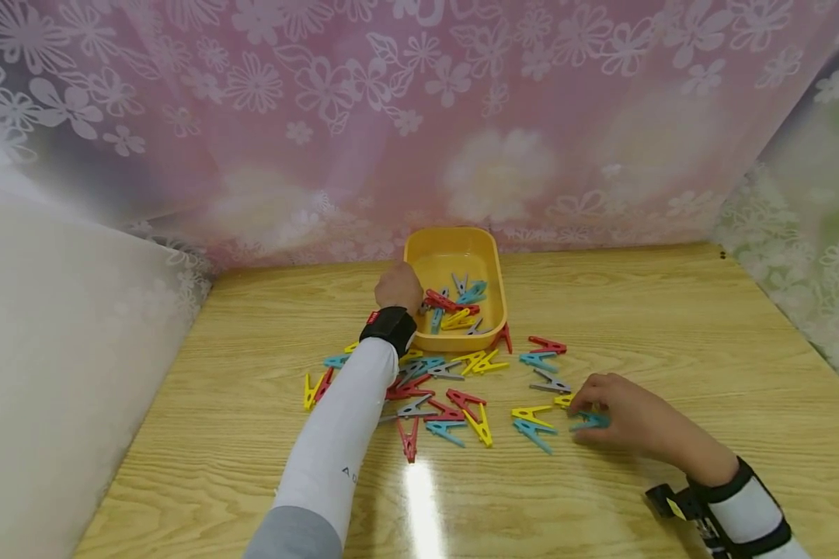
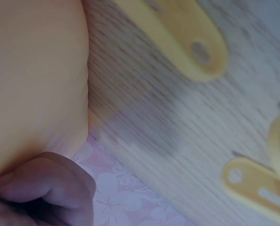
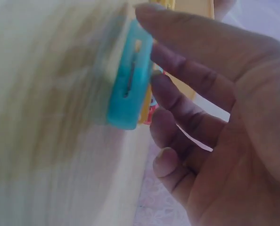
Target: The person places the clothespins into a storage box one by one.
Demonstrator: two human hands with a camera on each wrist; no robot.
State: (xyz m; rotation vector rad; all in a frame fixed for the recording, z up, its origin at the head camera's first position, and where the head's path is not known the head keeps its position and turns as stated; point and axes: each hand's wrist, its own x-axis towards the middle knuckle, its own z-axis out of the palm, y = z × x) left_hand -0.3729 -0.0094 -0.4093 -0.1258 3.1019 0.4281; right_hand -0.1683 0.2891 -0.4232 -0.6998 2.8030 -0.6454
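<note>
My left hand (image 1: 399, 288) is curled over the left rim of the yellow plastic basket (image 1: 501, 299) and grips it; in the left wrist view its bent fingers (image 2: 50, 183) show beside a thin yellowish edge. Red, blue, grey and yellow clothespins lie inside the basket. At the right, my right hand (image 1: 625, 415) pinches a blue clothespin (image 1: 591, 420) low over the table, thumb on the near side and fingers on the far side. The same blue clothespin (image 3: 130, 77) stands on edge in the right wrist view. A yellow clothespin (image 1: 563, 401) lies just beyond those fingers.
Several loose clothespins (image 1: 446, 429) are spread over the wooden table (image 1: 217, 466) in front of the basket and under my left forearm. A small group, including a grey clothespin (image 1: 551, 380), lies left of my right hand. Floral cloth (image 1: 363, 178) hangs behind the table.
</note>
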